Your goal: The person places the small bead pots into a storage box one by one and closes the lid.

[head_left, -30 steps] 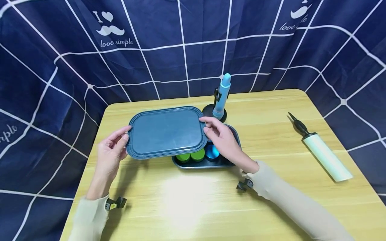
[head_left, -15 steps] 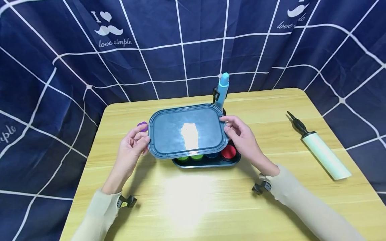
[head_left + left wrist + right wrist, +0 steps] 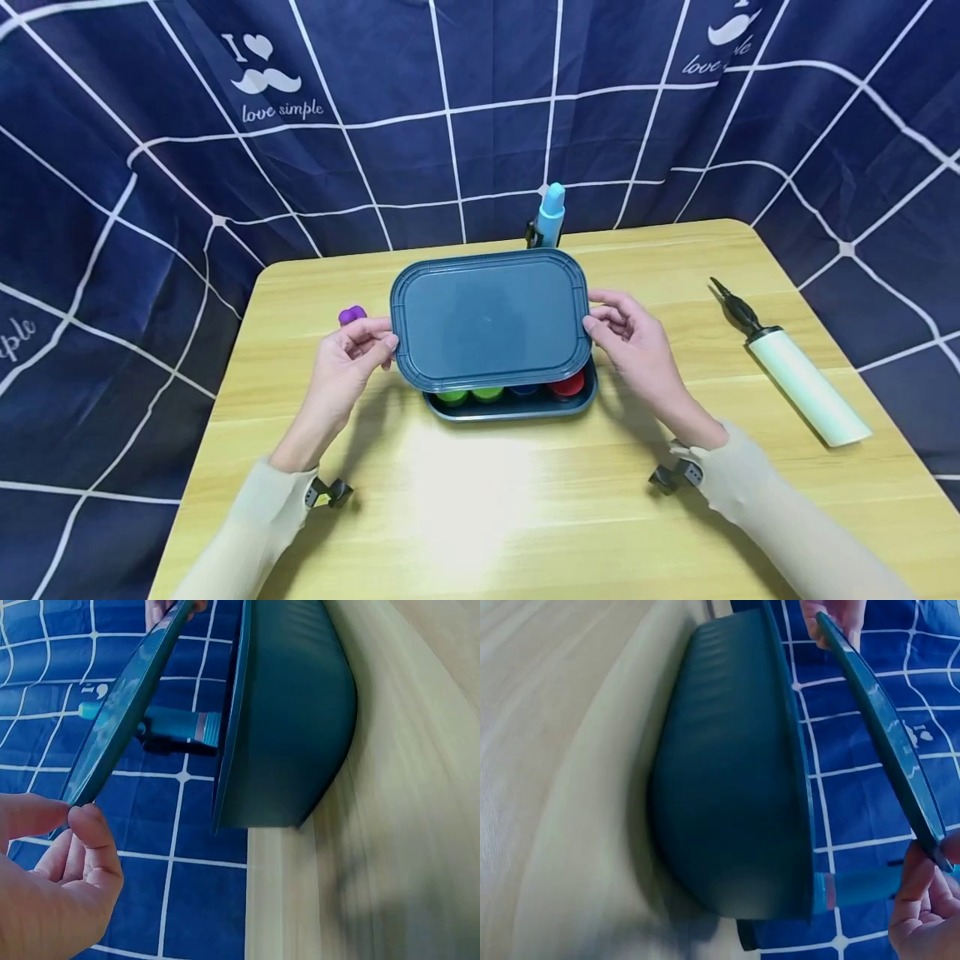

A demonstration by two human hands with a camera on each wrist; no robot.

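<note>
Between both hands a dark blue-green rounded lid (image 3: 491,321) is held up, tilted, over a matching box (image 3: 517,410). My left hand (image 3: 345,367) pinches its left end between thumb and fingers, and my right hand (image 3: 637,350) pinches the right end. Both wrist views show a gap between the lid (image 3: 120,712) and the box (image 3: 731,772). Under the lid's near edge peek green round tops (image 3: 487,393), a dark blue one and a red one (image 3: 567,384). The rest of the box's contents is hidden.
A light blue pump-like tube (image 3: 551,215) stands upright behind the lid, its base hidden. Just beyond my left hand lies a small purple object (image 3: 351,315). A pale green hand pump (image 3: 810,387) with a black nozzle lies at the right. A dark blue checked curtain (image 3: 390,125) surrounds the table.
Both hands have carried the lid rightward, from the box's left to above it. It now hides the tube's base, while the purple object and a red top have come into sight.
</note>
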